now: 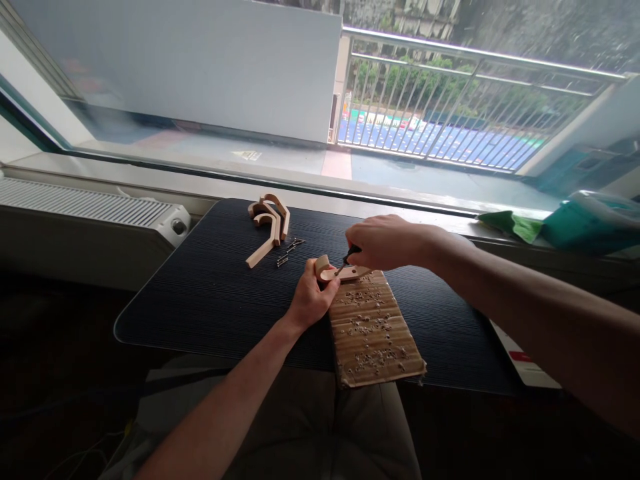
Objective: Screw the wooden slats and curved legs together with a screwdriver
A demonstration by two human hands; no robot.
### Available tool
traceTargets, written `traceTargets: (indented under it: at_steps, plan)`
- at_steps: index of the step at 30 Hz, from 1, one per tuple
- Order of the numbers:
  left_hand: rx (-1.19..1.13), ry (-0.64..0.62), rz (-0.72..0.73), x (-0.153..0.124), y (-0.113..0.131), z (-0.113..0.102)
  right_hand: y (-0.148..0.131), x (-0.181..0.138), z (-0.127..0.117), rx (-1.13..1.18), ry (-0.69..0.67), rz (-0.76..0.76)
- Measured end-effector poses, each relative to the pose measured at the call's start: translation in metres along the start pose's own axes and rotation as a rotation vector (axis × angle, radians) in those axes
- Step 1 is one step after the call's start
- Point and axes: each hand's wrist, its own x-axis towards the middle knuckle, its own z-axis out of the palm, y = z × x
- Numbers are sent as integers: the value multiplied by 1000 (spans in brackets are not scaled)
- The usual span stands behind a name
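Note:
My left hand (310, 297) is closed round a small pale wooden piece (345, 273) and holds it down at the far end of a strip of corrugated cardboard (373, 333). My right hand (383, 241) grips a dark-handled carving tool (347, 259) whose tip rests on the wooden piece. Wood shavings are scattered over the cardboard. The cardboard lies on a dark ribbed table (210, 300) and overhangs its near edge.
Several curved wooden pieces (267, 227) lie at the table's far left, with small metal bits (289, 250) beside them. A radiator (95, 207) stands to the left under the window. Green cloth and plastic (565, 223) sit on the sill at right. A white paper (525, 363) pokes out at the table's right.

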Motion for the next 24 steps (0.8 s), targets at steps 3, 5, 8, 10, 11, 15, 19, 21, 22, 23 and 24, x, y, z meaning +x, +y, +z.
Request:
traceTargets:
  at_steps: [3,5,8,10,11,15,19,21,22,23,24]
  plan:
    - [6,-6,5,0,1,-1,6,-3,2,-1,-57,39]
    - [13,-2,11,-1,2,-1,4,-7,3,-29,-38,59]
    - [14,2,25,-1,4,-1,-2,-13,4,-82,21,80]
    - [11,-2,34,-1,5,-1,-4,-17,5,-95,55,43]
    - [11,-4,38,-1,5,-1,-5,-18,5,-92,72,3]
    - [13,0,37,-1,5,-1,-6,-18,5,-103,107,-136]
    - [11,5,26,0,3,0,-11,-9,1,-129,76,-152]
    - [9,9,19,0,2,0,-14,-4,-1,-117,55,-128]
    - [8,11,15,0,1,0,-15,0,-1,-104,53,-108]
    - [4,13,13,0,1,0,-15,3,-1,-85,53,-83]
    - [0,13,13,0,1,0,-14,6,0,-59,54,-54]
